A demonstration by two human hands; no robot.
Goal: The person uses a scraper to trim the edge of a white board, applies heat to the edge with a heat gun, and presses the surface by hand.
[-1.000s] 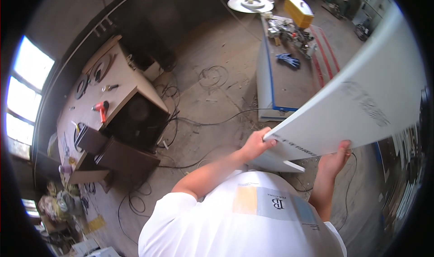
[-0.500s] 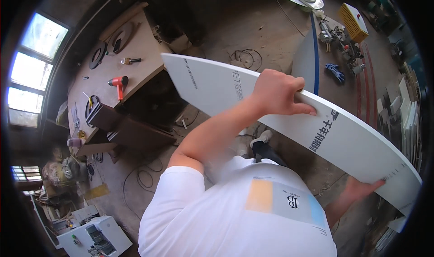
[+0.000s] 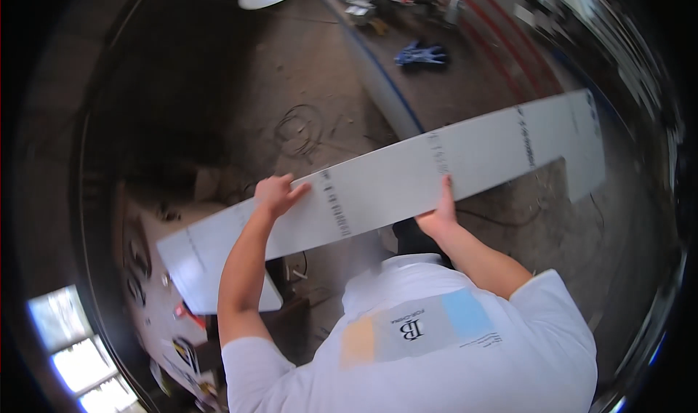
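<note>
Left hand (image 3: 276, 193) closed over the white board's (image 3: 385, 184) far edge; right hand (image 3: 438, 218) cupped its near edge, thumb on the face. Spaced grips likely balanced its length. Board spanned left to right before the body; blue glove (image 3: 422, 54) lay beyond, on the table (image 3: 443, 97).

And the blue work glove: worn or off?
Off: the blue work glove lies on the brown tabletop; the left hand and right hand, both bare, hold the white panel.

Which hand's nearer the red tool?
Left. The left hand, on the far edge of the white panel, is up and right of the red tool; the right hand, on the panel's near edge, is much farther right.
</note>
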